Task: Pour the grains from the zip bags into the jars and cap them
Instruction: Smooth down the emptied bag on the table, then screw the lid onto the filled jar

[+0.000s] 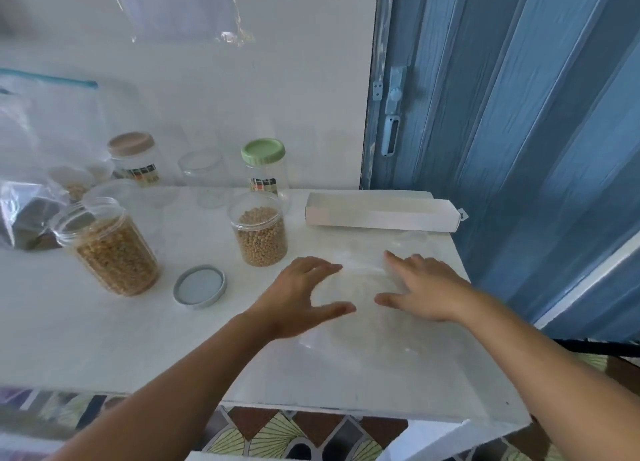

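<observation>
while both hands lie spread on a flat clear zip bag (360, 322), nothing is gripped: left hand (301, 296) and right hand (420, 292) have fingers straight and splayed wide, palms down, pressing the empty-looking plastic against the white table (138, 349). the bag's edges are faint, so its long axis cannot be told for sure; it seems to run from the hands back toward the person, its near end reaching the table's front edge.

the relation that matters next, as a judgement: the loose grey lid (200, 286) lies just to the left of the left hand, flat, and the open jar of round pale beans (260, 233) stands just ahead of that same hand, uncapped. the left hand is plainly nearer both; the right hand would have to cross over. capping looks like a short reach left, then forward.

further left of the left hand, a taller open jar of yellow grain (110, 249) stands tilted in this wide view, also without a lid. beyond it, a bag holding something dark (27, 218). farther ahead: a green-lidded jar (265, 166), a beige-lidded jar (133, 159), an empty clear jar (202, 173) between them. ahead of the right hand, a long white carton (381, 213) lies crosswise.

surface smooth, white. blue folding door (519, 114) to the right; patterned floor tiles (294, 433) below the table edge.
</observation>
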The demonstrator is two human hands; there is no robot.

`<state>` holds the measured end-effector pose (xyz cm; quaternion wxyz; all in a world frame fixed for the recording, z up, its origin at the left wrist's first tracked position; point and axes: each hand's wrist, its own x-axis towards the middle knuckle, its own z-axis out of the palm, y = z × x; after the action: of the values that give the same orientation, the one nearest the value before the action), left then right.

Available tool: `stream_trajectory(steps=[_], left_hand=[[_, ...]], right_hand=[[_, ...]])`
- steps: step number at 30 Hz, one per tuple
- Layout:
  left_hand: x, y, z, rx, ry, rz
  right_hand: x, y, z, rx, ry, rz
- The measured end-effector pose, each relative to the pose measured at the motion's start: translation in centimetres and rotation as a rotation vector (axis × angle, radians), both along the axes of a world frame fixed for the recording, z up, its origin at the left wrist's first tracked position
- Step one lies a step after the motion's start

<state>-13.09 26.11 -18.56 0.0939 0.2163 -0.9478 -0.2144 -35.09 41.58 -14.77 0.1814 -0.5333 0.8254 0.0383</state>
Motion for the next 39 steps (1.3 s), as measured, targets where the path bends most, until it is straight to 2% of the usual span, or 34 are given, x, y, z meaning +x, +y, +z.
stream_trajectory(steps=[2,6,12,15,18,23,28,33,39], left_hand=[[1.7,-0.8,1.7,-0.075,0.127,0.053],[7.0,-4.0,5.0,-0.169,0.381,0.237],[16.9,-9.4,8.6,-0.474,0.529,0.589],[21.1,-12.3,8.9,-0.321,0.523,0.745],[23.6,-15.0,8.7,-0.102,0.417,0.801],[25.0,-18.0,7.7,0.296,0.333,0.642],[25.4,-19.3,6.8,0.373,0.398,0.577],[25.8,-21.0,7.2,0.432,0.342,0.446],[25.9,-22.2,7.4,0.526,0.363,0.33]], right_hand=[[1.7,-1.5,1.1,-0.07,-0.014,-0.003],[7.1,-6.1,2.7,-0.191,-0.161,0.063],[16.8,-14.4,2.1,-0.301,-0.361,0.158],[20.8,-18.1,1.0,-0.236,-0.311,0.171],[23.1,-20.9,-0.4,-0.15,-0.202,0.145],[25.2,-21.8,-2.2,-0.079,-0.157,0.076],[26.4,-22.4,-0.4,-0.221,-0.18,0.052],[27.4,-24.2,5.2,-0.392,-0.17,0.124],[27.6,-26.5,9.9,-0.57,-0.401,0.11]])
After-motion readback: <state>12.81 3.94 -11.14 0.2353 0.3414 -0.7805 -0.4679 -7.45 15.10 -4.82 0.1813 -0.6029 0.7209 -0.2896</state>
